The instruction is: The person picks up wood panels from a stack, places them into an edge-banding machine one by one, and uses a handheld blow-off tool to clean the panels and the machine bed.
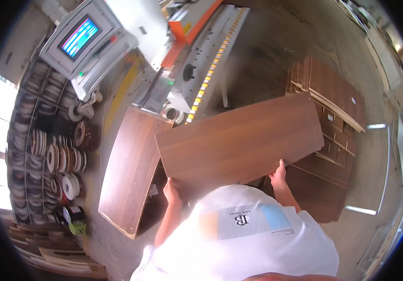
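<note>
Left hand [171, 191] and right hand [279, 176], both mine, are gripping the near edge of a brown board [239, 140], thumbs pressing on its upper face; most of my fingers are disappearing underneath, so I cannot tell how far they are curling. Ahead of me, a white and orange machine [195, 27] is standing, a row of yellow and white blocks running along its bed. On my left, a rack [31, 122] is holding many rolls. On my right, brown boards are lying in a stack [337, 89]. The board I am holding is reaching out in front of my white shirt [276, 253], slanting up toward the right, its far right end covering part of the stack from my view. Just left of it, a second board [129, 168] is lying, light shining off its top. Beyond that, a grey control box [105, 58] is showing a lit screen [79, 37]. Beside the rack, a white roll [72, 186] is resting on its edge.
</note>
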The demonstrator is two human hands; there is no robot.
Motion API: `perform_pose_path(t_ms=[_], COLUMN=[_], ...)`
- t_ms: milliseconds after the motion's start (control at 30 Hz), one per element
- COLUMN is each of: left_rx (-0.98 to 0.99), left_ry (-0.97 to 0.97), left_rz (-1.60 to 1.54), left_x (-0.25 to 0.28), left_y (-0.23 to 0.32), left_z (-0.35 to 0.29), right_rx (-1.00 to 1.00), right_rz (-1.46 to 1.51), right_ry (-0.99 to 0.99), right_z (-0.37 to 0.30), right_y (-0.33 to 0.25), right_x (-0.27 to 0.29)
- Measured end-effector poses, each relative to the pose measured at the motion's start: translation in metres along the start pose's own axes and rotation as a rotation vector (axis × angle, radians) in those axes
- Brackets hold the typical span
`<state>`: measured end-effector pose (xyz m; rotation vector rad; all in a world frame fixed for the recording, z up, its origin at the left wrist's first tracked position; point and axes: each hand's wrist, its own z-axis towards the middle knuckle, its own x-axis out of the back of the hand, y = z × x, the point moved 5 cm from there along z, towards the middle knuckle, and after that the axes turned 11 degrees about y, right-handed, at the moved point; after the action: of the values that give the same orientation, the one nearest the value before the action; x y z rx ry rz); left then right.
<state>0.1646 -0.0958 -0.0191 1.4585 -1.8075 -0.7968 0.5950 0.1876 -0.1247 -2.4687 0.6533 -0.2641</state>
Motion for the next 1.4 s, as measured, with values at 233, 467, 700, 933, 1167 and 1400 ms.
perform_pose_path(t_ms=[233,467,700,933,1167,1400], left_rx=[0.132,0.092,0.093,0.021,0.051,0.050], left_ry=[0.294,0.220,0.128,0.351,0.510,0.486], left_rz=[-0.282,-0.339,0.119,0.013,0.060,0.090], left_x=[0.103,0.184,0.244,0.208,0.182,0.128], left_y=[-0.028,-0.033,-0.090,-0.069,-0.052,-0.038], left_z=[0.029,0.038,0.060,0.057,0.056,0.063], right_rx=[0.072,0.149,0.336,0.133,0.098,0.114], right_rz=[-0.353,-0.665,-0.959,-0.570,-0.442,-0.366], right_ry=[-0.281,-0.626,-0.832,-0.892,-1.015,-1.046], right_z=[-0.045,-0.120,-0.156,-0.181,-0.189,-0.162], right_y=[0.013,0.065,0.054,0.053,0.058,0.022], right_x=[-0.172,-0.299,-0.355,-0.365,-0.377,-0.409])
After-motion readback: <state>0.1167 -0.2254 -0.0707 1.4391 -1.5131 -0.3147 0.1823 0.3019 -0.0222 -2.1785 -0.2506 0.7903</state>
